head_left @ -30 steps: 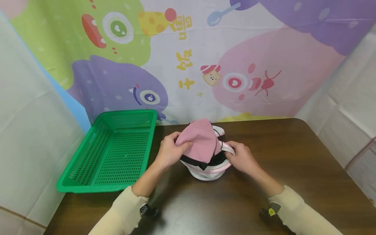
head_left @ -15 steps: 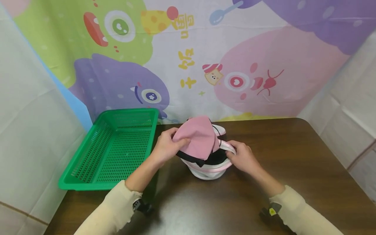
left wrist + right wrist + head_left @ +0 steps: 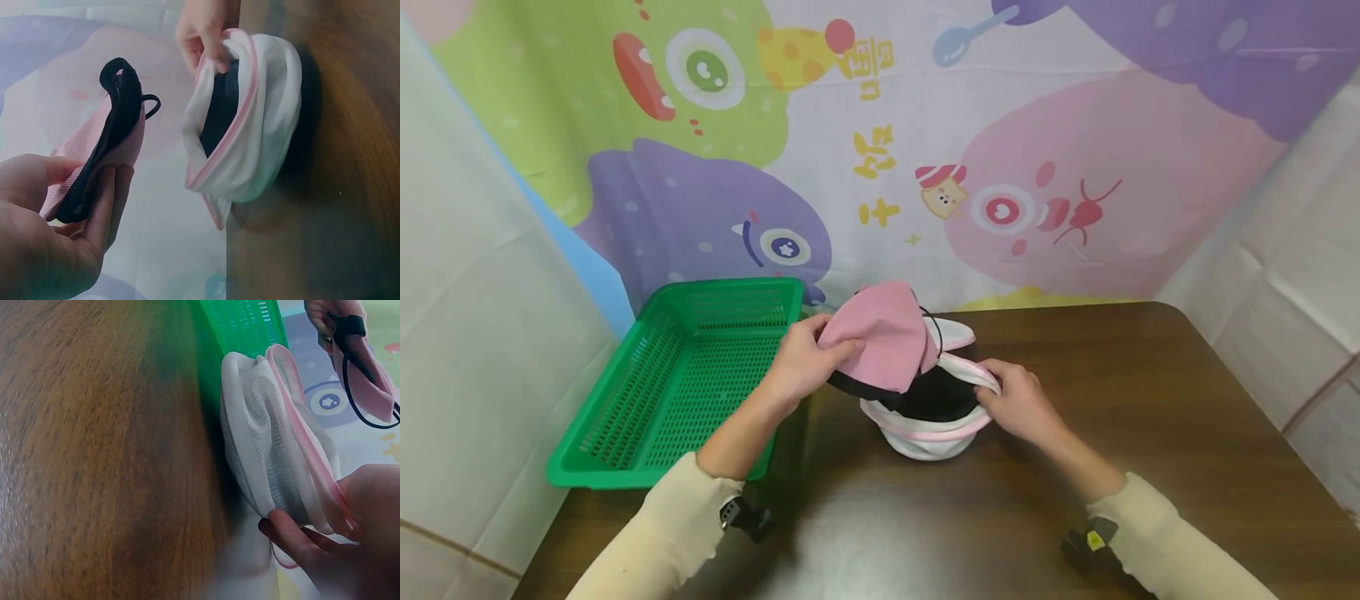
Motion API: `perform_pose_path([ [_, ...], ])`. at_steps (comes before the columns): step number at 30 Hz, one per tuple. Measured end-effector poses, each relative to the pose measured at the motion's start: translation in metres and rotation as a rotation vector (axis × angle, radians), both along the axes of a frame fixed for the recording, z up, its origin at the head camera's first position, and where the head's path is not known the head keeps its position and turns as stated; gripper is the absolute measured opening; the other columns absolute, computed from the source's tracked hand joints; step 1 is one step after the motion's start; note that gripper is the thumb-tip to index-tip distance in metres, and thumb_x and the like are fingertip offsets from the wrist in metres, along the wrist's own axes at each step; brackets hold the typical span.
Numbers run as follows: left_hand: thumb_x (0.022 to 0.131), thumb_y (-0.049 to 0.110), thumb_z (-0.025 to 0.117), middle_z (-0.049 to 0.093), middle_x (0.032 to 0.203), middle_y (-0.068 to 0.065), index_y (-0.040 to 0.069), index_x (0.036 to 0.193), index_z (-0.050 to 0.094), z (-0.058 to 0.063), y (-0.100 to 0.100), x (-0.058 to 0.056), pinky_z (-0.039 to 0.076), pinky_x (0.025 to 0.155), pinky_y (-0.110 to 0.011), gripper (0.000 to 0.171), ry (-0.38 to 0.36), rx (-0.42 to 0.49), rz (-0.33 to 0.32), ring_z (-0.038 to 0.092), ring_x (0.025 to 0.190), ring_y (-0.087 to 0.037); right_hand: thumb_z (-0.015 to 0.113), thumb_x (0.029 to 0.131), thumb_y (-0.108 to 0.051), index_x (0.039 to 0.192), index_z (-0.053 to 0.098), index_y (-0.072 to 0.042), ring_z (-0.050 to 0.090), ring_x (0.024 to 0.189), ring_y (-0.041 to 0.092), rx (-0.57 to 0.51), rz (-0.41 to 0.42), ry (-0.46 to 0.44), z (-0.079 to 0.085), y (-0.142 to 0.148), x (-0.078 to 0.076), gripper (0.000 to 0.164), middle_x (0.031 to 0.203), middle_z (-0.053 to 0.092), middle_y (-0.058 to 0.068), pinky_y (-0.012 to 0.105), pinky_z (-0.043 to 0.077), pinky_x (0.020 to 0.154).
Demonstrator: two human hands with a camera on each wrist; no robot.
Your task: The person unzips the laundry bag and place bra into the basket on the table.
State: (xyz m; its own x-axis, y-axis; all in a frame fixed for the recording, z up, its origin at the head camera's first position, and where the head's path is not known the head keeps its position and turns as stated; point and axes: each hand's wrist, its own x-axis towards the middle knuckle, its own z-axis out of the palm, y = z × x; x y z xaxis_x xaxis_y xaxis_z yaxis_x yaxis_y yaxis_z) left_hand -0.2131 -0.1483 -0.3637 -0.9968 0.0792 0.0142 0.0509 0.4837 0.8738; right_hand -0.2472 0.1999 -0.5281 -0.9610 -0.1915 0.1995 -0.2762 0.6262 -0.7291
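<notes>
My left hand (image 3: pixel 801 362) pinches a folded pink cloth item (image 3: pixel 880 337) between thumb and fingers, raised over the left side of a white mesh laundry bag. Black trim and a thin black cord (image 3: pixel 348 394) run along the pink item. The bag (image 3: pixel 928 447) has pink piping and sits on the table with its mouth unzipped and its flap (image 3: pixel 953 335) turned back. Something black (image 3: pixel 936 396) shows inside it. My right hand (image 3: pixel 1017 402) grips the bag's right rim, fingers on the outer mesh in the right wrist view.
A green perforated plastic basket (image 3: pixel 681 479) stands at the left of the brown wooden table (image 3: pixel 1090 367). Behind it hangs a cartoon-printed cloth (image 3: pixel 880 258). Pale panels (image 3: pixel 1300 275) border both sides.
My left hand has moved left and slightly up with the pink cloth item, uncovering more of the bag's mouth and flap. My right hand stays at the rim.
</notes>
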Motion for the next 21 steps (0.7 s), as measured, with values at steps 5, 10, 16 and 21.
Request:
perform_pose_path([
  [5, 0.103, 0.025, 0.077, 0.075, 0.133, -0.025, -0.002, 0.142, 0.07, 0.003, -0.009, -0.003, 0.06, 0.089, -0.029, 0.048, -0.031, -0.003, 0.0, 0.072, 0.109, -0.031, 0.078, 0.098, -0.019, 0.131, 0.08, -0.016, 0.065, 0.081, 0.014, 0.04, -0.027, -0.039, -0.012, 0.005, -0.011, 0.034, 0.105, 0.08, 0.001, 0.027, 0.053, 0.071],
  [10, 0.106, 0.026, 0.075, 0.072, 0.142, -0.026, -0.001, 0.152, 0.065, 0.006, -0.019, -0.006, 0.063, 0.101, -0.037, 0.054, -0.074, 0.01, 0.006, 0.073, 0.117, -0.032, 0.073, 0.098, -0.007, 0.131, 0.077, 0.0, 0.065, 0.08, 0.024, 0.009, -0.007, -0.074, 0.043, -0.012, 0.022, 0.034, 0.106, 0.079, 0.018, 0.029, 0.05, 0.071],
  [16, 0.107, 0.029, 0.075, 0.071, 0.145, -0.025, 0.0, 0.152, 0.064, 0.009, -0.03, -0.011, 0.062, 0.104, -0.036, 0.055, -0.118, 0.007, 0.023, 0.072, 0.119, -0.031, 0.07, 0.101, -0.003, 0.135, 0.074, 0.005, 0.066, 0.085, 0.025, 0.02, -0.02, -0.133, 0.076, -0.025, 0.042, 0.035, 0.113, 0.079, 0.022, 0.029, 0.051, 0.075],
  [21, 0.108, 0.031, 0.073, 0.07, 0.147, -0.024, 0.001, 0.154, 0.062, 0.014, -0.04, -0.013, 0.059, 0.101, -0.034, 0.056, -0.126, 0.008, 0.036, 0.072, 0.122, -0.03, 0.071, 0.099, -0.007, 0.13, 0.076, 0.002, 0.064, 0.08, 0.026, -0.014, 0.012, -0.07, 0.051, -0.015, 0.028, 0.033, 0.103, 0.077, 0.017, 0.031, 0.05, 0.07],
])
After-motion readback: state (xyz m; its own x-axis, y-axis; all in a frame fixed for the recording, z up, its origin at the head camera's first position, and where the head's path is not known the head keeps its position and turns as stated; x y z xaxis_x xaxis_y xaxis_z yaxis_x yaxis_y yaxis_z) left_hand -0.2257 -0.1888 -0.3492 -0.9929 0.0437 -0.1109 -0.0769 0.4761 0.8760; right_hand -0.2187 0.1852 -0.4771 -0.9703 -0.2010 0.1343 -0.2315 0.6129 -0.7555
